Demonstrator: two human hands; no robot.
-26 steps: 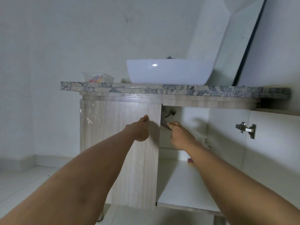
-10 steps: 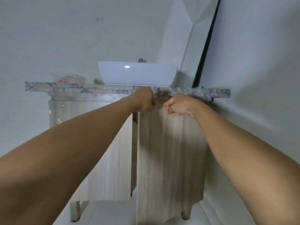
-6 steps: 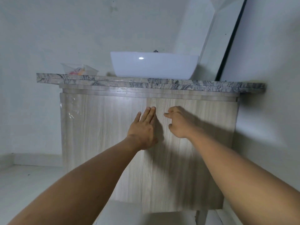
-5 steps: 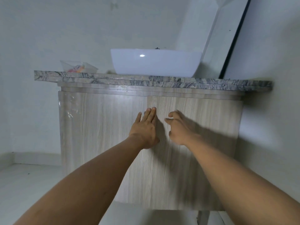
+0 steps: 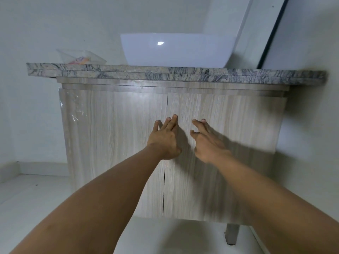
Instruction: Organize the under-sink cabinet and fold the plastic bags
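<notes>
The under-sink cabinet stands before me with both wood-grain doors closed. Its left door (image 5: 113, 143) and right door (image 5: 238, 136) meet at a thin centre seam. My left hand (image 5: 165, 140) lies flat across that seam with straight fingers pointing up. My right hand (image 5: 207, 142) rests on the right door just beside it, fingers spread and straight. Neither hand holds anything. The cabinet's inside and any plastic bags in it are hidden behind the doors.
A marble countertop (image 5: 183, 74) tops the cabinet and juts forward. A white basin (image 5: 176, 50) sits on it, with a clear plastic container (image 5: 80, 57) at the left. A wall closes in on the right. White tiled floor (image 5: 27, 198) spreads to the left and below.
The right door was open with both hands at the cabinet's opening; it swung closed under both hands. Curled fingers straightened, and both hands now lie flat on the closed doors.
</notes>
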